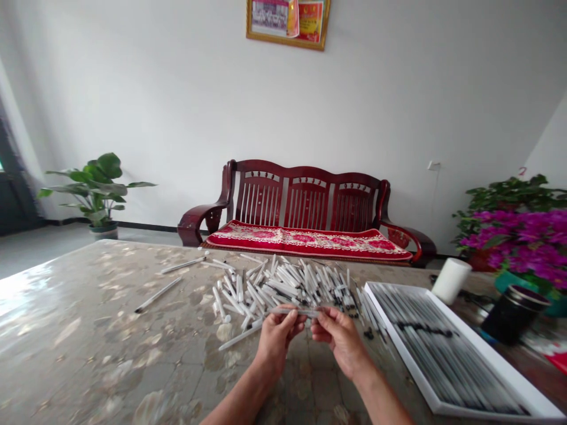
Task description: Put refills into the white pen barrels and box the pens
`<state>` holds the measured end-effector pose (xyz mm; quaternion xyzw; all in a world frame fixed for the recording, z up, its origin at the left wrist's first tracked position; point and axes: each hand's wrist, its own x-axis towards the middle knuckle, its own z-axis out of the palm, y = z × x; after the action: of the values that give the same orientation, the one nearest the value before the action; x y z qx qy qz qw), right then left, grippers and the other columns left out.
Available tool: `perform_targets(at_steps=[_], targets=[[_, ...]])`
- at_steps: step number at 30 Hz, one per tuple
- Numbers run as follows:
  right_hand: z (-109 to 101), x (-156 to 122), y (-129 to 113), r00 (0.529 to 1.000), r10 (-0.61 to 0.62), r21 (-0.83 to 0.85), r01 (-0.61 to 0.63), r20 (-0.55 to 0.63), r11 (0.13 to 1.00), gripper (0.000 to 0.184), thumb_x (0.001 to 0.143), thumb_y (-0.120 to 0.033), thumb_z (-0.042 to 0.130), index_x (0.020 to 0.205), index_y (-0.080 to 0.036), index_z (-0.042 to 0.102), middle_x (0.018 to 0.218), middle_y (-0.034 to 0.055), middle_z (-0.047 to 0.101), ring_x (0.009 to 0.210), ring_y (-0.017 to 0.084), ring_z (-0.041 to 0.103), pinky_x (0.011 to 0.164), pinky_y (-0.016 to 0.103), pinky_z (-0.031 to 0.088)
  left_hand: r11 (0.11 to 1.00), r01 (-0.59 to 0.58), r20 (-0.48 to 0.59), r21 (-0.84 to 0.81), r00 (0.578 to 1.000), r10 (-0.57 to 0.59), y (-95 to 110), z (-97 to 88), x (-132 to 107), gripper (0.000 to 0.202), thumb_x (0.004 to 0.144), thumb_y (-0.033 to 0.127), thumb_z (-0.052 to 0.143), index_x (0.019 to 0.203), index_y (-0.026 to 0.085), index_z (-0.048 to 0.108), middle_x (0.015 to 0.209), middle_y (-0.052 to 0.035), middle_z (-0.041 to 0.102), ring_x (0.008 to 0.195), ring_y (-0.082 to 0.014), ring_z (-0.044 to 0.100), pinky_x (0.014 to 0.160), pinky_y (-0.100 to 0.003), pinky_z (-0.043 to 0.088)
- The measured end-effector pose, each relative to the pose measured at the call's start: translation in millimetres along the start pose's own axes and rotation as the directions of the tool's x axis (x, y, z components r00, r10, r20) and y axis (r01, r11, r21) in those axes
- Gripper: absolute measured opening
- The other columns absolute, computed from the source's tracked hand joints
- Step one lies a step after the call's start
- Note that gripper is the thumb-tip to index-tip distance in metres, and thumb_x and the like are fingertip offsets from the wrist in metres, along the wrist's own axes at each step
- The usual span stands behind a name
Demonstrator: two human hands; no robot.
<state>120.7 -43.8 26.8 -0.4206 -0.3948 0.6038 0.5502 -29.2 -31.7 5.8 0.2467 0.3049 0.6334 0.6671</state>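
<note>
Clear pen barrel (302,311) pinched at both ends, fingers closed on it: left hand (275,337) at the 9 o'clock end, right hand (340,337) at the 3 o'clock end. Long axis 9-to-3, level, above table (88,330), equally near both hands. Pile of pen parts (283,286) at 12 o'clock, just beyond fingertips. Stray white tube (241,336) at 9 o'clock beside left hand. White tray (496,354) of laid-out pens at 3 o'clock, nearer right hand. White cylinder (450,280) and black jar (514,313) at 2 o'clock, well apart
</note>
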Motion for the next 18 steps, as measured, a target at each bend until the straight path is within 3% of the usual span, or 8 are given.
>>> perform_targets(at_steps=[3,6,9,12,15,18], targets=[[6.3,-1.5,3.9,0.990,-0.062,0.029,0.059,0.123,0.998,0.044,0.062,-0.037,0.088,0.097,-0.018,0.069,0.078,-0.0002,0.073,0.061,0.010,0.063,0.057,0.021,0.050,0.989,0.098,0.001,-0.107,0.995,-0.099,-2.3,1.5,-4.1,0.037,0.051,0.027,0.093,0.076,0.014,0.069,0.066,-0.0012,0.072,0.061,-0.0109,0.068,0.057,-0.017,0.055],[12.4,-1.3,10.9,0.984,-0.108,-0.020,0.112,0.139,0.993,0.037,0.066,-0.039,0.084,0.094,-0.018,0.071,0.073,-0.0006,0.071,0.060,0.011,0.060,0.055,0.021,0.046,0.978,0.171,0.015,-0.121,0.985,-0.171,-5.0,1.6,-8.6,0.030,0.057,0.023,0.090,0.074,0.013,0.068,0.062,-0.0008,0.069,0.053,-0.0088,0.065,0.052,-0.015,0.053],[15.8,1.8,14.8,0.984,-0.163,-0.038,0.166,0.078,0.985,0.035,0.066,-0.043,0.082,0.087,-0.018,0.071,0.068,-0.0013,0.069,0.057,0.012,0.058,0.052,0.021,0.044,0.979,0.197,0.004,-0.053,0.980,-0.197,-4.5,0.4,-11.2,0.028,0.060,0.025,0.089,0.078,0.014,0.069,0.063,-0.0014,0.069,0.055,-0.0103,0.066,0.049,-0.015,0.050],[10.3,10.8,11.0,0.981,-0.184,-0.026,0.183,-0.063,0.983,0.037,0.065,-0.048,0.080,0.082,-0.018,0.068,0.067,-0.0027,0.067,0.054,0.011,0.059,0.045,0.019,0.041,0.979,0.178,-0.006,0.097,0.984,-0.178,-1.5,-2.7,-10.2,0.045,0.054,0.027,0.090,0.094,0.019,0.071,0.078,-0.0023,0.074,0.061,-0.0122,0.068,0.053,-0.019,0.052],[-8.2,22.8,-2.5,0.976,-0.119,0.010,0.123,-0.185,0.992,0.038,0.063,-0.048,0.080,0.080,-0.018,0.064,0.068,-0.0028,0.068,0.051,0.011,0.062,0.039,0.018,0.038,0.933,0.098,0.022,0.347,0.993,-0.112,0.1,-6.2,-7.0,0.043,0.046,0.031,0.091,0.081,0.017,0.071,0.076,-0.0035,0.074,0.057,-0.0140,0.065,0.050,-0.022,0.048],[-33.1,29.3,-21.5,0.979,-0.043,0.018,0.048,-0.200,0.999,0.037,0.062,-0.045,0.079,0.078,-0.018,0.061,0.067,0.0000,0.069,0.051,0.013,0.064,0.037,0.017,0.038,0.896,0.052,0.048,0.441,0.996,-0.081,-0.2,-8.3,-5.3,0.041,0.046,0.037,0.089,0.078,0.018,0.071,0.074,-0.0016,0.073,0.060,-0.0166,0.066,0.055,-0.025,0.050]])
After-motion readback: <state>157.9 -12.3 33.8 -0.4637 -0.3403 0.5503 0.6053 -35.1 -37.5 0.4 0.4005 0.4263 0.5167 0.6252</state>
